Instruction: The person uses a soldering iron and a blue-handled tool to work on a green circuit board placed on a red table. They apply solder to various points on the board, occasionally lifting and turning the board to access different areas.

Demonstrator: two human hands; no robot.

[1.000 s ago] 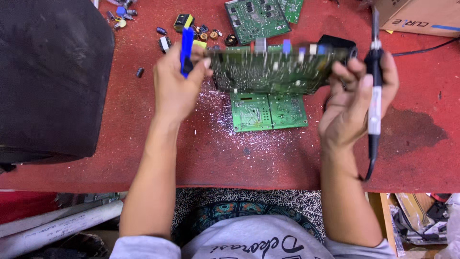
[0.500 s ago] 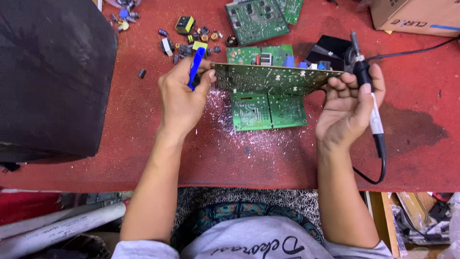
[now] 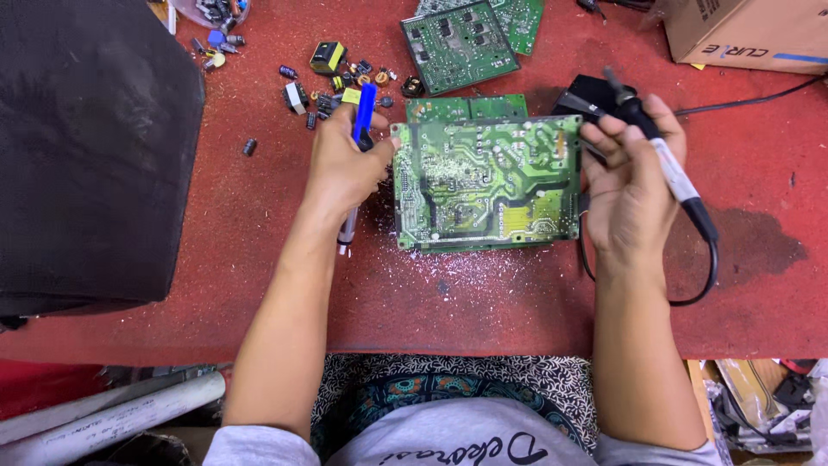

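Tipped flat since half a second ago, the green circuit board [image 3: 487, 183] now shows its soldered face instead of its edge. Left hand [image 3: 345, 168] fingers grip a blue tool [image 3: 364, 116] at the board's left edge; right hand [image 3: 634, 177] fingers hold the soldering iron [image 3: 668, 168] at its right edge. Loose components [image 3: 332, 78] lie beyond the board on the red surface [image 3: 431, 302].

- Cardboard box [image 3: 759, 30] at the far right of the red surface [image 3: 483, 311]
- Loose small components [image 3: 332, 82] scattered far left
- Spare green boards [image 3: 470, 34] beyond
- Big black block [image 3: 86, 147] on the left
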